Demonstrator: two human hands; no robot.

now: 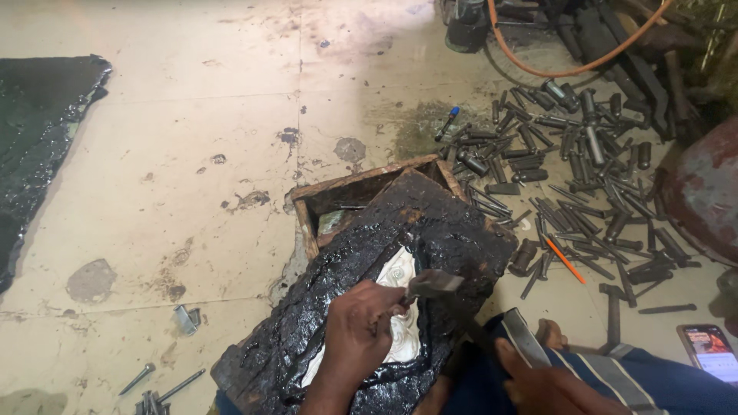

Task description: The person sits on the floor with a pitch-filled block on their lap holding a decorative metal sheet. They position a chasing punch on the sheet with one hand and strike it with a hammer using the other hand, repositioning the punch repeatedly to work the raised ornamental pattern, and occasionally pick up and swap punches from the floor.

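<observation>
**Two hands working a pale metal piece set in black pitch**

Two bare hands are meeting at the bottom of the view. The left hand [355, 332] is curling closed, fingertips pinching what seems to be a thin punch against a pale embossed sheet [400, 307]; the punch itself is mostly hidden. The right hand [542, 380] is gripping the handle of a small hammer [435, 283], its steel head hanging just over the left fingertips.

The pale sheet is lying sunk in a glossy black pitch slab [369, 300], near the slab's lower middle, with only a curved, raised strip showing. It is looking thin, whitish and relief-worked, so it is probably light and easily dented, best handled by its edges once freed. The pitch is looking wet, lumpy and sticky, probably heavy, and is best lifted from beneath. The slab is resting tilted across an open wooden box [361, 192] on the floor [192, 115].

To the right, many dark steel punches [569, 161] are lying scattered, with an orange pencil [565, 260] among them and a second hammer [613, 307] nearby. A phone [709, 347] is glowing at the right edge. An orange hose [569, 71] is curving across the top. A dark sheet [38, 138] is covering the floor at far left, and loose nails [157, 388] are lying at lower left.
</observation>
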